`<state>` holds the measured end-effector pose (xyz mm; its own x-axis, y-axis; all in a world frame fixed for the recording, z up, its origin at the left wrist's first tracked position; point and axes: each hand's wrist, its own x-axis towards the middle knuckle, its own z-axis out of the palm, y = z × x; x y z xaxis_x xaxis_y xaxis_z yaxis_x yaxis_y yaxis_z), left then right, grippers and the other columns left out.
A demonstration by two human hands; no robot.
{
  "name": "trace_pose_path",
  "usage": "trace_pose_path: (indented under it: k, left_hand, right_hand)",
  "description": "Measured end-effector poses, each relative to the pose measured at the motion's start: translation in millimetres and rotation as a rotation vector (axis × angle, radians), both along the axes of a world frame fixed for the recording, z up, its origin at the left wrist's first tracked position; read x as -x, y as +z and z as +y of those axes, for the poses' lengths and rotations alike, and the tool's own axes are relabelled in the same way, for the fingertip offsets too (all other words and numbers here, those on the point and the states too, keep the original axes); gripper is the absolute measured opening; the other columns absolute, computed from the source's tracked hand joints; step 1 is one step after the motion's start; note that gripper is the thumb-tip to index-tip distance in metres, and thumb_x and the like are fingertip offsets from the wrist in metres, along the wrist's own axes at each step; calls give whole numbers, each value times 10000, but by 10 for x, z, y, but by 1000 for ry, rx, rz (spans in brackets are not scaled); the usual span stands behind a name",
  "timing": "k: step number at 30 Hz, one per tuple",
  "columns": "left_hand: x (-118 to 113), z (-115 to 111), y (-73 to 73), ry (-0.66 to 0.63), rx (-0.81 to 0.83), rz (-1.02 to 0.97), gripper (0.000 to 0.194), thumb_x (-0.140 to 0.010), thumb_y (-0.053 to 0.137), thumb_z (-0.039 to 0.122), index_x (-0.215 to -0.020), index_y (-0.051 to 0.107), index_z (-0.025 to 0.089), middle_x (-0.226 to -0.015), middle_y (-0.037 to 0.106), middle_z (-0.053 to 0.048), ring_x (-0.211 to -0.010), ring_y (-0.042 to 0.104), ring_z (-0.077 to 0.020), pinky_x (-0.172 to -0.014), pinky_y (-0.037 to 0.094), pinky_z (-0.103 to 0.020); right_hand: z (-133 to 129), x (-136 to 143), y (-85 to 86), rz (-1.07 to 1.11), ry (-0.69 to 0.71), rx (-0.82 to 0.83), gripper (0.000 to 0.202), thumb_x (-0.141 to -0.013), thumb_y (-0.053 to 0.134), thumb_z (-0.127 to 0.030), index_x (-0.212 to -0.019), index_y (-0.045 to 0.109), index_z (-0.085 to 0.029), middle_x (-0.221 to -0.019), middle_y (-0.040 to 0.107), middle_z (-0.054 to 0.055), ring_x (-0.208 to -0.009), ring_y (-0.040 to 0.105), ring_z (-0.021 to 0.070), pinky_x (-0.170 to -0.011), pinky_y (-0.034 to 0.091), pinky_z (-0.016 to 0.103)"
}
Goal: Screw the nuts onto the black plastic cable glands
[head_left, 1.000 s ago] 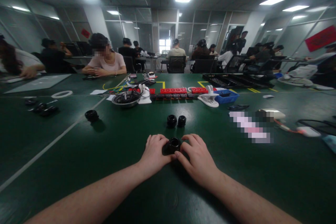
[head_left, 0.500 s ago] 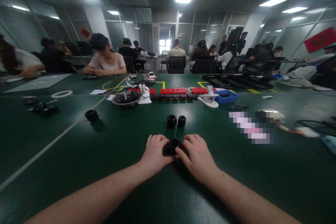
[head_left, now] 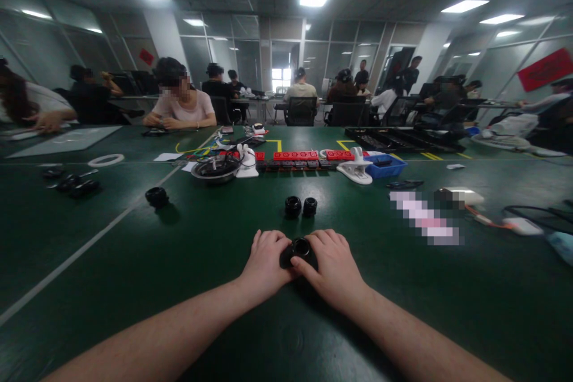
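Observation:
A black part with a round opening on top stands on the green table between my hands. My left hand closes on its left side, with the thumb along its near edge. My right hand wraps its right side, and that thumb lies across the front. The lower part is mostly hidden by my fingers. Just beyond are two short black ribbed cylinders with open tops, a larger one and a smaller one. Another black ribbed piece lies farther left.
Red power strips run across the table's middle, with a metal bowl of dark cable and white clip stands nearby. At right are a blue bin and cables. More black parts lie far left. A person sits across the table.
My right hand has moved slightly left, and its thumb reaches farther across the front of the black part. The part has shifted slightly right between my hands.

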<state>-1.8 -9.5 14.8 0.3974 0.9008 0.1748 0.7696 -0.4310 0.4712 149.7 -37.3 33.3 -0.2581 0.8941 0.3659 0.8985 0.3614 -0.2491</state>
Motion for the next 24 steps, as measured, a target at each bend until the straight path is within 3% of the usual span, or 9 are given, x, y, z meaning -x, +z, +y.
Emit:
trace_pose_path:
  k: [8, 14, 19, 24]
  left_hand:
    - [-16, -29, 25, -13, 13, -9, 241, -624, 597, 325, -825, 569, 194, -894, 504, -29, -942, 446, -218, -988, 189, -484]
    - [-25, -41, 43, -10, 21, -23, 246, -617, 605, 314, -828, 571, 192, -895, 502, -24, -936, 450, -213, -993, 182, -481]
    - [-18, -41, 42, -14, 20, -28, 248, -625, 599, 324, -834, 568, 194, -890, 499, -23, -937, 449, -214, -995, 179, -485]
    - [-20, -36, 30, -16, 17, -21, 260, -626, 596, 330, -853, 566, 205, -896, 501, -23, -946, 447, -218, -992, 188, -487]
  right_hand:
    - [25, 10, -16, 46, -10, 3, 353, -705, 547, -495, -855, 605, -181, -805, 595, 51, -795, 479, 205, -701, 351, 341]
    - [32, 13, -27, 115, -31, 20, 462, -700, 574, -432, -1052, 545, -134, -905, 611, 80, -856, 484, 222, -751, 360, 359]
    - [7, 14, 20, 95, -5, 10, 314, -703, 579, -387, -929, 590, -169, -826, 621, 51, -806, 490, 205, -727, 357, 350]
    - [-4, 23, 27, 75, 30, 6, 279, -730, 537, -333, -940, 582, -154, -826, 619, 56, -807, 478, 205, -735, 351, 350]
